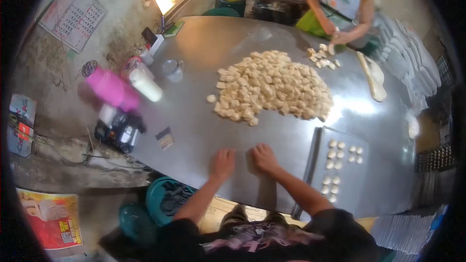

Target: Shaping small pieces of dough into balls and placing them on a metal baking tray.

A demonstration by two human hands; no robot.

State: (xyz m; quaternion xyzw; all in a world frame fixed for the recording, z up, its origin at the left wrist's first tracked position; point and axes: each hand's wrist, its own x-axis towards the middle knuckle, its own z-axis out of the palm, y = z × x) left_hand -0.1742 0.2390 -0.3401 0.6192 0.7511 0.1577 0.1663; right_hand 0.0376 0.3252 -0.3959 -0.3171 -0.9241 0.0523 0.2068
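My left hand [223, 163] rests on the metal table [194, 136] with its fingers curled down and drawn together. A short way to its right, my right hand [264, 157] is cupped against the table in the same manner. Whatever lies beneath either palm is hidden. Beyond both hands spreads a large heap of cut dough pieces [276, 87], with one loose piece [211, 98] at its left side. Right of my right hand, a flat metal tray [318, 184] carries several small round dough balls [331, 154] in rows.
Across the table a co-worker's hands [340, 35] handle dough near a small group of pieces [322, 57]. A long dough strip [373, 77] lies at the far right. Along the left edge stand a pink flask [111, 87], a glass mug [173, 70] and a black device [124, 131].
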